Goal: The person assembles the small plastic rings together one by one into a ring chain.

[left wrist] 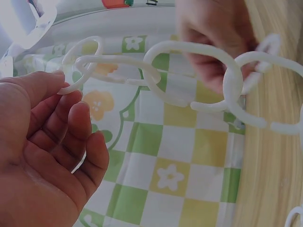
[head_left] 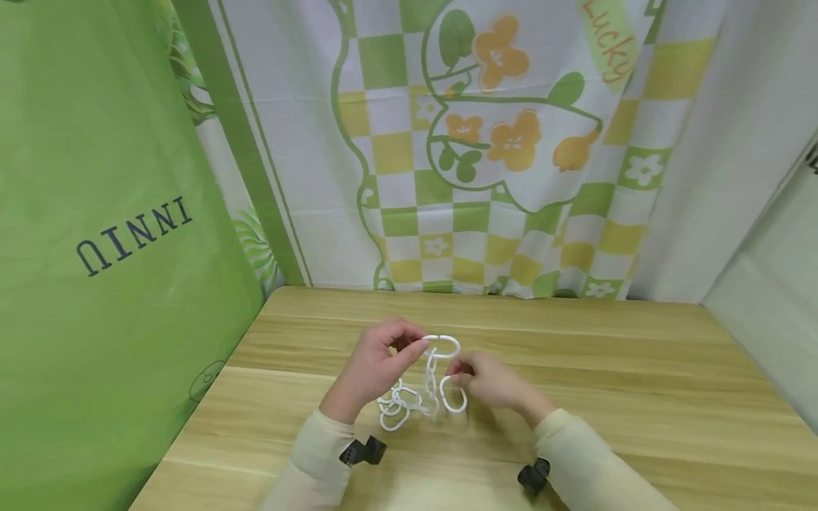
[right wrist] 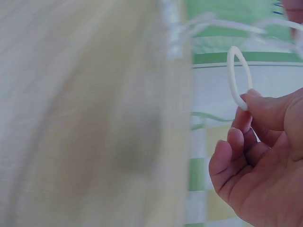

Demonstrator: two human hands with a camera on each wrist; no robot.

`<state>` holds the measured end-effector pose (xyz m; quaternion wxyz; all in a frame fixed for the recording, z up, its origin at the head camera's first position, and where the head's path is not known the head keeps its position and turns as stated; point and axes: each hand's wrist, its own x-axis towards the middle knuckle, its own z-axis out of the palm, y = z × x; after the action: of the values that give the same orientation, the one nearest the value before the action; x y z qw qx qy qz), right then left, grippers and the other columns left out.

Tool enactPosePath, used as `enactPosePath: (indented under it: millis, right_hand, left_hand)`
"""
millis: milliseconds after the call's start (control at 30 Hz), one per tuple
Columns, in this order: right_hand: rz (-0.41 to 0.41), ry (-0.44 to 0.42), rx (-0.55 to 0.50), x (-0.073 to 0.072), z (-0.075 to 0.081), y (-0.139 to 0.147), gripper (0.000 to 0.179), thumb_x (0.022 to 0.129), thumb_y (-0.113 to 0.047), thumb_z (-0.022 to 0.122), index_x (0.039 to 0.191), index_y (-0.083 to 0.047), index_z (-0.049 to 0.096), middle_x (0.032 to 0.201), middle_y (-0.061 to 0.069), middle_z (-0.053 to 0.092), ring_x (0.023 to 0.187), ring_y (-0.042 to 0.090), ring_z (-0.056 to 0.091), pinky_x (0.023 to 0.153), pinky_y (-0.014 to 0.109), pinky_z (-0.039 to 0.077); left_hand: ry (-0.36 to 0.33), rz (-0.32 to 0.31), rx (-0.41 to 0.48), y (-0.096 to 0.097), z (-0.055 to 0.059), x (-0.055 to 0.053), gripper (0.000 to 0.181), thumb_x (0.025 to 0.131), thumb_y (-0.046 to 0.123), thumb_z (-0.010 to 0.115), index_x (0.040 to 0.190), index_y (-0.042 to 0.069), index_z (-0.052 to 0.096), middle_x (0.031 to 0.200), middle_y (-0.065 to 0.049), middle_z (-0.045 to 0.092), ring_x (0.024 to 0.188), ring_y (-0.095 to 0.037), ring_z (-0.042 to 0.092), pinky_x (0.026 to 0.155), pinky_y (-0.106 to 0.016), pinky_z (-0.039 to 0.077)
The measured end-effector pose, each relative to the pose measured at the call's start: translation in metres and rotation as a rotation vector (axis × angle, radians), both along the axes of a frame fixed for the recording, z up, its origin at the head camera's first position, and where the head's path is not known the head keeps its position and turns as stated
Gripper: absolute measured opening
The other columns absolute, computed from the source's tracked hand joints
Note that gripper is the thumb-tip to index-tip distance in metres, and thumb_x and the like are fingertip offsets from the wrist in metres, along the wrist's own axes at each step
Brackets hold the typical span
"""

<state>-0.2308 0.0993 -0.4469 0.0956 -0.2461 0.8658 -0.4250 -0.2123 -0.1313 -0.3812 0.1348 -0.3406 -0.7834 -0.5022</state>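
My left hand [head_left: 381, 360] pinches the top link of a white plastic chain [left wrist: 189, 47] between thumb and fingertips. From that link the chain hangs down to the table, where its lower links lie in a small heap [head_left: 395, 404]. On the right, my right hand [head_left: 492, 381] pinches a single white oval link [right wrist: 232, 78] between thumb and forefinger. In the head view this loose link is beside the hanging chain, apart from it. Each link of the chain has a small gap in one side, seen in the left wrist view.
The wooden table [head_left: 607, 369] spreads under both hands. Behind it hangs a patterned curtain [head_left: 396, 156] with checks and flowers, and a green cloth [head_left: 96, 341] with lettering hangs at the left. Small black cameras [head_left: 363, 451] sit on both wrists.
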Motion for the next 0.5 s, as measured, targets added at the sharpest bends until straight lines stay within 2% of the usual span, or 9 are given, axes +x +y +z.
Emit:
enactPosePath:
  millis: [133, 267, 367, 500]
  right_hand:
    - [-0.076, -0.024, -0.103, 0.007, 0.026, 0.011, 0.012, 0.098, -0.012, 0.060, 0.099, -0.001, 0.063, 0.082, 0.005, 0.058, 0.071, 0.016, 0.049, 0.060, 0.027, 0.042]
    - [-0.168, -0.012, -0.132, 0.013, 0.051, 0.018, 0.015, 0.100, -0.018, 0.059, 0.103, -0.004, 0.063, 0.086, 0.005, 0.059, 0.073, 0.019, 0.049, 0.060, 0.031, 0.042]
    - [-0.207, 0.007, -0.144, 0.016, 0.063, 0.022, 0.014, 0.100, -0.020, 0.059, 0.104, -0.007, 0.063, 0.089, 0.005, 0.060, 0.077, 0.021, 0.051, 0.063, 0.033, 0.044]
    - [-0.213, 0.027, -0.168, 0.019, 0.072, 0.026, 0.012, 0.099, -0.018, 0.060, 0.103, -0.008, 0.064, 0.089, 0.005, 0.060, 0.079, 0.022, 0.052, 0.064, 0.034, 0.045]
  left_hand:
    - [-0.019, 0.000, -0.004, 0.004, -0.002, -0.001, 0.007, 0.094, 0.017, 0.069, 0.095, 0.011, 0.072, 0.081, 0.008, 0.064, 0.069, -0.011, 0.058, 0.059, -0.030, 0.049]
    - [-0.026, 0.006, -0.006, 0.005, -0.003, 0.000, 0.008, 0.093, 0.018, 0.070, 0.094, 0.011, 0.073, 0.080, 0.007, 0.063, 0.068, -0.011, 0.058, 0.057, -0.032, 0.049]
    - [-0.029, 0.013, -0.014, 0.006, -0.003, 0.001, 0.006, 0.093, 0.018, 0.070, 0.094, 0.012, 0.073, 0.079, 0.008, 0.063, 0.068, -0.011, 0.058, 0.057, -0.033, 0.049]
    - [-0.029, 0.013, -0.029, 0.008, -0.004, 0.000, 0.007, 0.093, 0.018, 0.070, 0.094, 0.012, 0.072, 0.078, 0.009, 0.062, 0.068, -0.010, 0.058, 0.057, -0.033, 0.050]
